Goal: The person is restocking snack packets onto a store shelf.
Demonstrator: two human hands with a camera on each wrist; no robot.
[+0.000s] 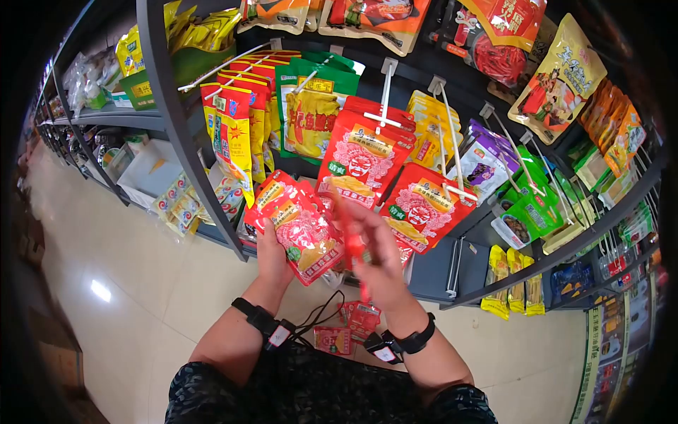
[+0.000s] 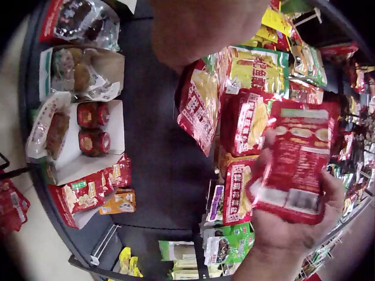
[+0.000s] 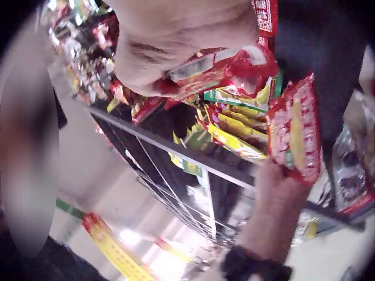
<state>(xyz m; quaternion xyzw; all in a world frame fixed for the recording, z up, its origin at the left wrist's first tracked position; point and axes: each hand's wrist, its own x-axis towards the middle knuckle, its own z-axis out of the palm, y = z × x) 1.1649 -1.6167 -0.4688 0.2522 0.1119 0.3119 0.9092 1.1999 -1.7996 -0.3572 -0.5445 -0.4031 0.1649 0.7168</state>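
My left hand (image 1: pixel 274 256) grips red snack packets (image 1: pixel 304 233), their printed fronts facing up, just before the hanging display. A single red snack packet (image 1: pixel 355 244), seen nearly edge-on, is held in my right hand (image 1: pixel 383 260) close beside them. Its pale-barred back (image 2: pixel 297 158) shows in the left wrist view, with the thumb and fingers around its lower end. In the right wrist view the left hand's packet (image 3: pixel 296 129) stands up from the fingers. Matching red packets (image 1: pixel 357 159) hang on a hook behind, and another row of them (image 1: pixel 426 205) hangs to the right.
Yellow-and-red packets (image 1: pixel 232 134) and green bags (image 1: pixel 314 106) hang to the left. A dark shelf post (image 1: pixel 185 127) rises left of my hands. More red packets (image 1: pixel 332 340) lie low between my forearms. Open boxes (image 2: pixel 108 146) stand on the lower shelf.
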